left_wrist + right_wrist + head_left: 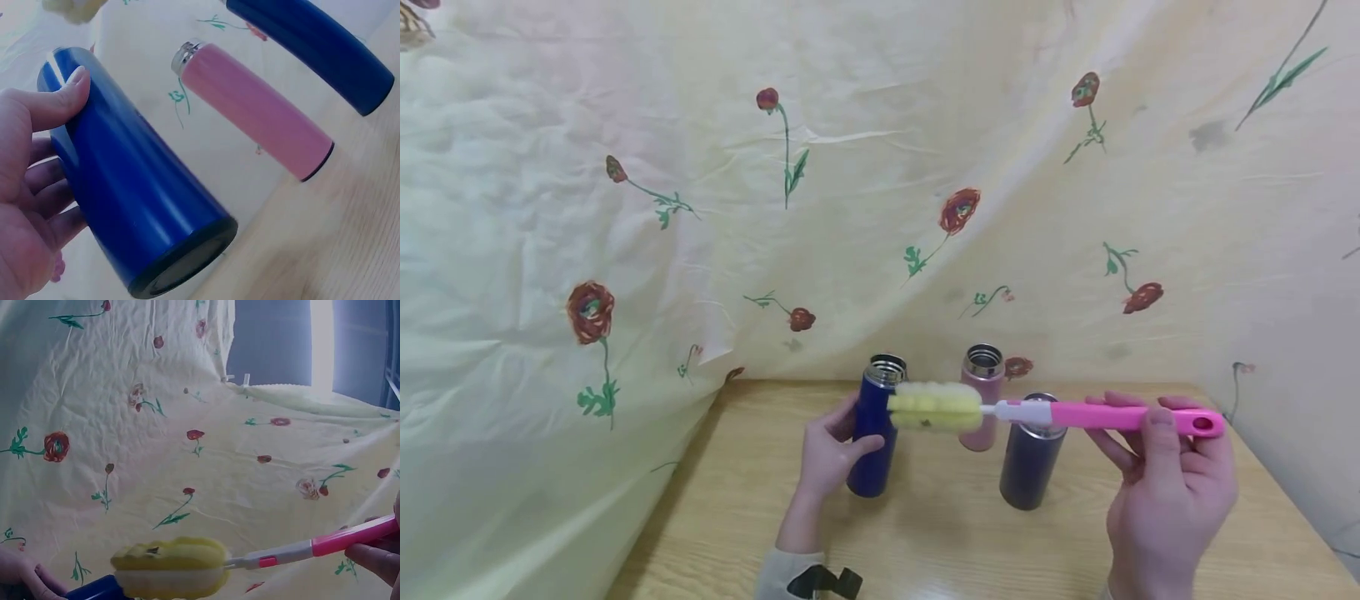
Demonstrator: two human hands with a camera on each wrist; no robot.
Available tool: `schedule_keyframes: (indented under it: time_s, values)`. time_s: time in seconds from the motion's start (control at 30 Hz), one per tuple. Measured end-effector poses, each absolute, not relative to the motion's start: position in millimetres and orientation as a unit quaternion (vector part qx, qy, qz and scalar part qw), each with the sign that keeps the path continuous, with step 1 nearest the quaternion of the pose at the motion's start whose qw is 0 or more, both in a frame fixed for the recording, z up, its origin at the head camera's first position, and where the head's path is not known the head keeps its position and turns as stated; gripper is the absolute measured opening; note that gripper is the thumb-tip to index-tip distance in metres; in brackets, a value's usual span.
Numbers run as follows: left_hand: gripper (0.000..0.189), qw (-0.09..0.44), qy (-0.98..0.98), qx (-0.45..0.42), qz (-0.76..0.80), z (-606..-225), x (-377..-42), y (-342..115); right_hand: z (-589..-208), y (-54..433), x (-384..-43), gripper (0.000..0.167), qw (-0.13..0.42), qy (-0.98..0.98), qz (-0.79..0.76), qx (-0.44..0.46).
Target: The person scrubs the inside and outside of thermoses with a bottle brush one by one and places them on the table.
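Note:
My left hand (831, 454) grips a dark blue bottle (871, 450) with its metal-rimmed mouth uncovered. The underside of that bottle shows in the left wrist view, so it is tilted or raised off the table. In my right hand (1172, 492) is a bottle brush (1093, 414), held level by its pink handle. Its yellow and white sponge head (172, 569) points left, close to the blue bottle's neck; the head view does not show whether they touch. Behind the brush stand a pink bottle (256, 109) and a second, darker blue bottle (1028, 471).
A light wooden table (722, 517) lies beneath everything. Pale cloth printed with red flowers (850, 183) hangs behind the table and down its left side. The pink bottle has an uncovered mouth and stands near the table's back edge.

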State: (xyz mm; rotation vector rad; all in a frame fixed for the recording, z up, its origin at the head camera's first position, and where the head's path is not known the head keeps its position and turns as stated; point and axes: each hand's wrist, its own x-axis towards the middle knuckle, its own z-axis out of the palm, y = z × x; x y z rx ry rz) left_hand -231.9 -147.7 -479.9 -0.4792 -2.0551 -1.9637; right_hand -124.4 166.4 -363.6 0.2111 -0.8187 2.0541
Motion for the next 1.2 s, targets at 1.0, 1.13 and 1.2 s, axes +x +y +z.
schedule_keyframes:
  time_s: [1.0,1.13,1.2]
  values:
    - [0.071,0.021,-0.598,-0.241,-0.764,-475.1,-226.1,-145.6,-381.8,154.5,-162.8,0.028,0.331,-0.19,0.924,0.023]
    - [0.071,0.027,-0.594,-0.22,-0.773,-476.4,-226.0,-143.2,-382.0,153.4,-164.4,0.028,0.345,-0.191,0.919,0.028]
    - [0.071,0.032,-0.592,-0.21,-0.777,-476.4,-226.1,-142.6,-381.9,152.1,-165.3,0.028,0.352,-0.185,0.917,0.033]
